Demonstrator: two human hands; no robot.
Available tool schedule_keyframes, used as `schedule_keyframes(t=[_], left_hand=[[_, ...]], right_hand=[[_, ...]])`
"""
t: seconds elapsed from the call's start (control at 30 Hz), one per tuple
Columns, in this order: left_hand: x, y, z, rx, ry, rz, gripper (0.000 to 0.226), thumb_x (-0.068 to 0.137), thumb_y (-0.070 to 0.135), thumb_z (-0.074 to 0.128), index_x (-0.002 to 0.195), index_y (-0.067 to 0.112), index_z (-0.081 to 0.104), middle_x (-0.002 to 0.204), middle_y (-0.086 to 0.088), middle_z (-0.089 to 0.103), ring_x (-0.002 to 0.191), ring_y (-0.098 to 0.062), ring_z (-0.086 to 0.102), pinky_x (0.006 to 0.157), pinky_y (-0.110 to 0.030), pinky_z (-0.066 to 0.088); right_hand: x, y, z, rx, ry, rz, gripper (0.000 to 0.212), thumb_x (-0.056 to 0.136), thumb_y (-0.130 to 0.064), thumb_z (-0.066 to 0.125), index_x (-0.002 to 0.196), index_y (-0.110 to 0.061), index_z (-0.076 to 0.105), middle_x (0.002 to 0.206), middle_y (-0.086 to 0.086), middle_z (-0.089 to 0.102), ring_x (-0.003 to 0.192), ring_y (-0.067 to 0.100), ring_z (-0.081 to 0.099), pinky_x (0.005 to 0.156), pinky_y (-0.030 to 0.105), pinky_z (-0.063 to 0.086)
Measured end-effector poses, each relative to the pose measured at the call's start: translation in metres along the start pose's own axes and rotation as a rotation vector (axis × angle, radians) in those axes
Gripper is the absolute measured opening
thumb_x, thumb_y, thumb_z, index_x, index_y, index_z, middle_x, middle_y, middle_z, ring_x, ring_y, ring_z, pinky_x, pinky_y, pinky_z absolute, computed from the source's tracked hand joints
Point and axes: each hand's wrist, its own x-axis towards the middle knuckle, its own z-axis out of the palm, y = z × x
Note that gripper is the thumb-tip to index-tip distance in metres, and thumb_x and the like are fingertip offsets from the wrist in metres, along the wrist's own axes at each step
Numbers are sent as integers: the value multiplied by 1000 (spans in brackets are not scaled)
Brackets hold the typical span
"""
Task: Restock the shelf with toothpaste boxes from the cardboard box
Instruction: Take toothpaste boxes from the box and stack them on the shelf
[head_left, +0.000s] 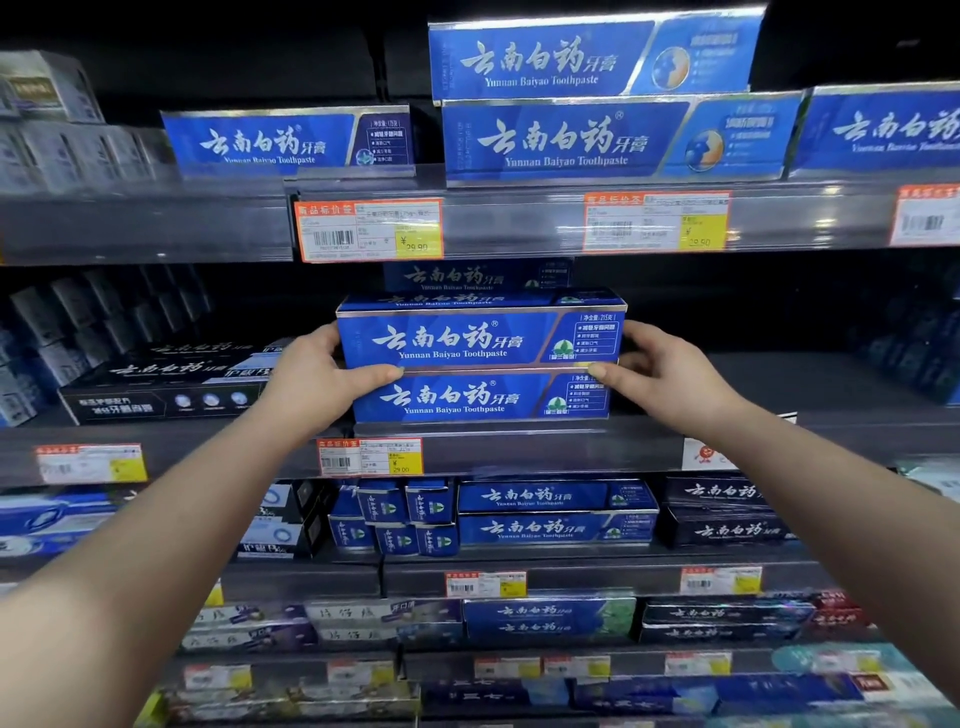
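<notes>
Gripping a blue toothpaste box (480, 338) by its ends, the left hand (317, 376) and right hand (662, 371) hold it at the shelf's (519, 447) front edge — fingers curled around it, thumbs beneath — resting atop a matching lower box (480, 397); a price tag (370, 456) sits just below.

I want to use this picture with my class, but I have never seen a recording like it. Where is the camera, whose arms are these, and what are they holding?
There is no machine here. The one picture comes from a wide-angle camera worn on a person's head, looking forward and down, so the arms reaching in are that person's own. The left hand and right hand grip the two ends of a blue toothpaste box, which sits on top of a matching lower box on the middle shelf of a shop display. Orange and yellow price tags line the shelf edges. The cardboard box is not in view.
</notes>
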Motion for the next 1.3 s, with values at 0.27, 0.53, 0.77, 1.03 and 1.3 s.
schedule_keyframes(t=[0.27, 0.53, 0.77, 1.03, 1.3], left_hand=[[-2, -3, -3, -60, -34, 5, 44, 75, 22, 74, 113, 19, 55, 103, 4, 60, 83, -8, 58, 66, -23, 47], [3, -10, -3, -192, -52, -23, 43, 74, 19, 75, 112, 21, 57, 98, 8, 62, 84, -6, 60, 68, -23, 50], [-2, -14, -1, -217, -17, -10, 74, 70, 19, 78, 133, 20, 40, 120, 3, 57, 104, -15, 58, 85, -38, 53], [-63, 1, 21, -119, 175, 26, 54, 74, 24, 75, 121, 14, 52, 115, -12, 54, 92, -18, 53, 88, -45, 51], [-183, 95, 145, 20, -244, 41, 32, 74, 32, 74, 101, 23, 61, 103, -8, 64, 92, -24, 60, 78, -32, 49]], right_hand=[[-3, -7, -2, -57, 0, 29, 53, 81, -30, 64, 130, -23, 45, 100, 0, 69, 92, 8, 64, 69, 9, 45], [-8, -16, 3, -112, 20, 61, 44, 84, -24, 62, 126, -22, 50, 107, -5, 65, 85, -6, 60, 85, 17, 46], [-13, -21, -1, -182, 37, 94, 54, 81, -28, 65, 131, -19, 45, 111, 2, 68, 103, 13, 63, 96, 34, 48], [-97, -15, -48, -221, 157, 151, 57, 81, -30, 65, 133, -17, 43, 101, 1, 61, 97, 16, 60, 88, 27, 46], [-263, 34, -165, -359, 207, 335, 54, 80, -33, 65, 130, -19, 47, 114, 8, 64, 109, 22, 58, 95, 30, 44]])
